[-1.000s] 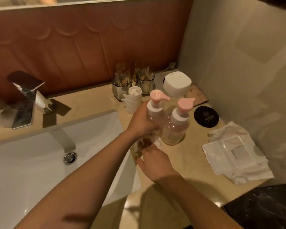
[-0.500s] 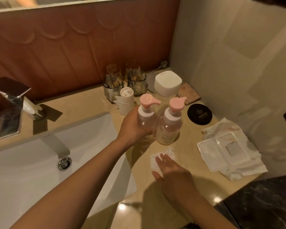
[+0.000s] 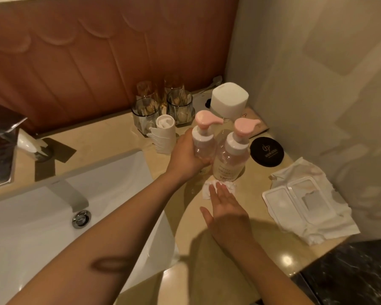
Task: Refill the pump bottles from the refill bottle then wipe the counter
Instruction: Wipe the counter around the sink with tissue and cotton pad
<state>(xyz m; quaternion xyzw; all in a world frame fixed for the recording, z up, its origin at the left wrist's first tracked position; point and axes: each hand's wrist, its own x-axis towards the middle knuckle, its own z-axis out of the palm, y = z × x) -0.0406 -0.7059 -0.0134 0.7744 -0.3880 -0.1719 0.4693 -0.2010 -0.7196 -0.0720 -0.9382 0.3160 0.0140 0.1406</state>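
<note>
**A:** How far along?

**B:** By the look of it, past the refilling and into the wiping. Judged from pink pump heads seated on both pump bottles and a white cap on the refill bottle (image 3: pixel 229 100), just beyond the left fingertips, behind the pair. No pouring under way.

**A:** And the fingers?

**B:** Fingers of the left hand (image 3: pixel 185 158) curled round the held pump bottle (image 3: pixel 204 146), gripping its clear body and keeping it upright. Lifted or resting on the worktop (image 3: pixel 257 183): cannot tell. Fingers of the right hand (image 3: pixel 228 208) straight and flat, grasping nothing, pressing a crumpled white wipe (image 3: pixel 207 191) onto the worktop.

**A:** Where does the wipe sit against the bottles?

**B:** Under the right fingertips, at the foot of the second pump bottle (image 3: pixel 231 159), touching it or nearly so. That bottle upright, just ahead of the right fingertips, side by side with the held one.

**A:** How do the bottles look?

**B:** Second one clear, with pale liquid up near the shoulder and print low on the front. Held one clear too, with the level hidden behind the fingers.

**A:** What is left?

**B:** Probably more wiping. What look like wet marks just left of the right fingertips. Open pack of wipes (image 3: pixel 299 201) well to the right of the right hand. White basin (image 3: pixel 42 227) below the left forearm.
</note>
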